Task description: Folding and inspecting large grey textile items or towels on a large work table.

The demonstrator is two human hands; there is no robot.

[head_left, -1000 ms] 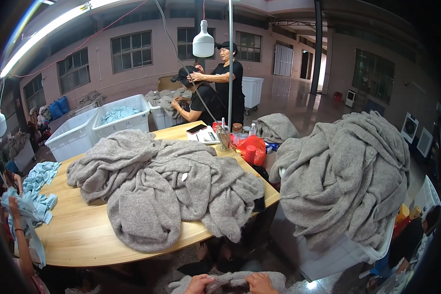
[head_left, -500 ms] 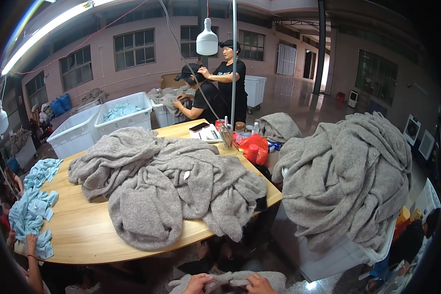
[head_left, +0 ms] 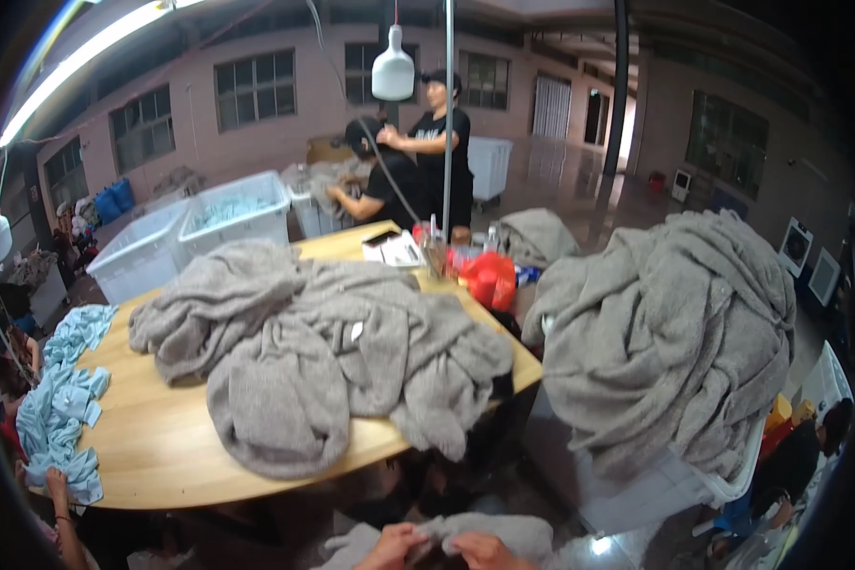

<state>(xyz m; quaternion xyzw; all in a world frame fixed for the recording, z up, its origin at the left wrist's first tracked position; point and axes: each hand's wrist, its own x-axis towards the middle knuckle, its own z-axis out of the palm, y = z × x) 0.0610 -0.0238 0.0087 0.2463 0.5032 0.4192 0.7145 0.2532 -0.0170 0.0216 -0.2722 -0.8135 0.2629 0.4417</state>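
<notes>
At the lower edge, a grey-brown fuzzy knit garment (head_left: pixel 503 534) hangs over my lap, below the table's front edge. My left hand (head_left: pixel 396 545) pinches the fabric, fingers closed. Close beside it, my right hand (head_left: pixel 482 549) grips the same cloth, and a short stretch of it lies between them. The picture is slightly blurred, so fine details at the fingertips cannot be made out. A loose heap of similar grey garments (head_left: pixel 285 399) covers much of the wooden table (head_left: pixel 157 456), with a small white tag (head_left: pixel 356 331) on top.
To the right, a white bin (head_left: pixel 627 499) overflows with grey garments (head_left: pixel 674 332). Light blue garments (head_left: pixel 57 408) line the table's left end, where another person's hand (head_left: pixel 57 484) touches them. A red bag (head_left: pixel 489 280) and metal pole (head_left: pixel 447 142) stand behind. Two people work beyond, near white bins (head_left: pixel 138 252).
My hands have drawn closer together on the grey garment. The whole view has shifted slightly. Beyond the table, the standing person's hands have moved a little at the other's head.
</notes>
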